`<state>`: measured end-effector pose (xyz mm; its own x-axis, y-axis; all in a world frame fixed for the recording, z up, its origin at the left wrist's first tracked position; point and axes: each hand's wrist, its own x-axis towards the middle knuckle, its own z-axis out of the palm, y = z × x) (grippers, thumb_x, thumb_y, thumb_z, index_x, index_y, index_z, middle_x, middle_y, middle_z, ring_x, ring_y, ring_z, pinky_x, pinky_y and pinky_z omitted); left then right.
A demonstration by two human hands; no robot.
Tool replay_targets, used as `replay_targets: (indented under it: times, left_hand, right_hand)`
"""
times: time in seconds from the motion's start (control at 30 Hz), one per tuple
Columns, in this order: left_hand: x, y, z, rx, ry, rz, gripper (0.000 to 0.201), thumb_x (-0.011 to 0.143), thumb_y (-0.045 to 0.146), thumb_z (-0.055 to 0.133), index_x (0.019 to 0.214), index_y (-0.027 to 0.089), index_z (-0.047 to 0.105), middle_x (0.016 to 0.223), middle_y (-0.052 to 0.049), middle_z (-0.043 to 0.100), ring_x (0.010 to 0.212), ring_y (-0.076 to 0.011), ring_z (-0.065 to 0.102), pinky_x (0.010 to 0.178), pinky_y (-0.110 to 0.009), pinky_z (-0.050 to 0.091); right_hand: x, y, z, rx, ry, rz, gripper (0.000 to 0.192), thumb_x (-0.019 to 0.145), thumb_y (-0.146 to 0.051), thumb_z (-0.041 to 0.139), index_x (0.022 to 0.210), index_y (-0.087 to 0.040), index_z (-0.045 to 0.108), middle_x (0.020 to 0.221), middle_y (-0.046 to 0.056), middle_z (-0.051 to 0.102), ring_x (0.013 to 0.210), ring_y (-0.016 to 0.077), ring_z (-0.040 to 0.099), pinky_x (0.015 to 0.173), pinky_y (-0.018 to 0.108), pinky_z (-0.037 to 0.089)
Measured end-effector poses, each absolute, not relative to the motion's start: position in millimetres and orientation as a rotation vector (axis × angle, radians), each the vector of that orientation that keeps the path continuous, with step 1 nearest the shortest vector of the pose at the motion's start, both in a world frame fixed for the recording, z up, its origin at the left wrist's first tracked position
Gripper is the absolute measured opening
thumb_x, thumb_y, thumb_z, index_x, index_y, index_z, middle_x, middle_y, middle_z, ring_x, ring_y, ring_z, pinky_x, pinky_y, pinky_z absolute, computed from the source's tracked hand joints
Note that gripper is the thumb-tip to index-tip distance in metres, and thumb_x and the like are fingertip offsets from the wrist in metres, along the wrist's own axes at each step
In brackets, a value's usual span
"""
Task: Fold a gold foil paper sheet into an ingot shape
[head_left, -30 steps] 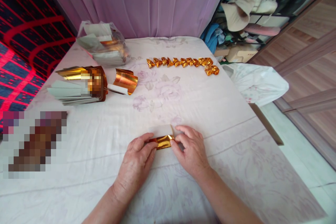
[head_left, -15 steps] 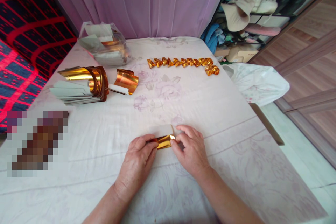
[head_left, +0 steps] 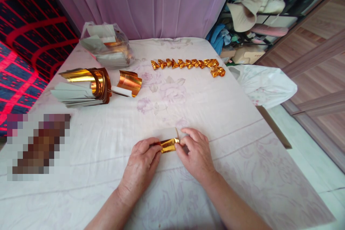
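Gold foil [head_left: 168,145] sits pinched between your two hands on the cloth [head_left: 188,104] — your left hand [head_left: 141,163] clamps its left end, your right hand [head_left: 194,152] its right end, fingertips closed on it. Behind it lies a pale paper strip [head_left: 167,133], touching. Far back, a row of folded gold pieces [head_left: 188,64]; at left, a foil stack [head_left: 83,86] and a bag [head_left: 106,45].

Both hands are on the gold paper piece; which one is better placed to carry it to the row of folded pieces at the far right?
Right, probably: the right hand grips the gold paper on the row's side.
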<state>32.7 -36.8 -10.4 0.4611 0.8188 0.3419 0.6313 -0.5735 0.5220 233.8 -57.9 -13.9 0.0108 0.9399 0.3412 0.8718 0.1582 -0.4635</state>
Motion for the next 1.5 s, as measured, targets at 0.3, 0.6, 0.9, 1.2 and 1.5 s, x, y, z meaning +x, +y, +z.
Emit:
replay_targets:
  times: [0.3,0.6,0.9,1.2,1.5]
  left_hand:
    - [31.2,-37.9,-13.6,2.432,1.224,0.794,0.024,0.095,0.022,0.051,0.112,0.023,0.068,0.112,-0.008,0.063,0.100,-0.0224,0.062,0.085,-0.040,0.054]
    - [32.2,-38.0,-10.8,2.435,1.238,0.768,0.024,0.096,0.022,0.050,0.110,0.020,0.069,0.113,-0.009,0.063,0.099,-0.0226,0.062,0.086,-0.040,0.054]
    - [31.2,-36.4,-10.2,2.398,1.242,0.768,0.024,0.095,0.024,0.051,0.110,0.023,0.070,0.112,-0.008,0.064,0.100,-0.0223,0.063,0.086,-0.040,0.055]
    - [31.2,-35.5,-9.2,2.395,1.232,0.749,0.025,0.094,0.022,0.051,0.111,0.022,0.069,0.111,-0.008,0.065,0.100,-0.0225,0.063,0.087,-0.040,0.055]
    - [30.7,-35.8,-10.3,2.397,1.244,0.732,0.024,0.094,0.021,0.051,0.111,0.022,0.069,0.113,-0.008,0.064,0.100,-0.0227,0.062,0.086,-0.040,0.054]
  right_hand:
    - [234.1,-57.8,-13.5,-1.718,-1.850,0.156,0.005,0.085,-0.024,0.061,0.081,-0.022,0.059,0.112,0.008,0.064,0.108,0.0244,0.058,0.091,0.039,0.040]
    - [235.7,-58.2,-11.2,-1.682,-1.975,0.188,0.009,0.091,-0.025,0.055,0.089,-0.024,0.064,0.124,0.008,0.059,0.115,0.0236,0.054,0.095,0.040,0.036]
    - [219.9,-58.3,-1.9,-1.850,-1.948,0.212,0.021,0.079,-0.039,0.069,0.089,-0.022,0.060,0.128,0.012,0.057,0.118,0.0302,0.051,0.097,0.045,0.035]
    - [216.5,-56.9,-3.9,-1.866,-1.898,0.164,0.023,0.077,-0.039,0.071,0.087,-0.022,0.059,0.126,0.012,0.058,0.115,0.0306,0.052,0.097,0.047,0.035]
    - [241.0,-55.6,-8.1,-1.734,-1.987,0.292,0.015,0.080,-0.028,0.071,0.091,-0.024,0.062,0.129,0.009,0.057,0.121,0.0273,0.052,0.095,0.043,0.038]
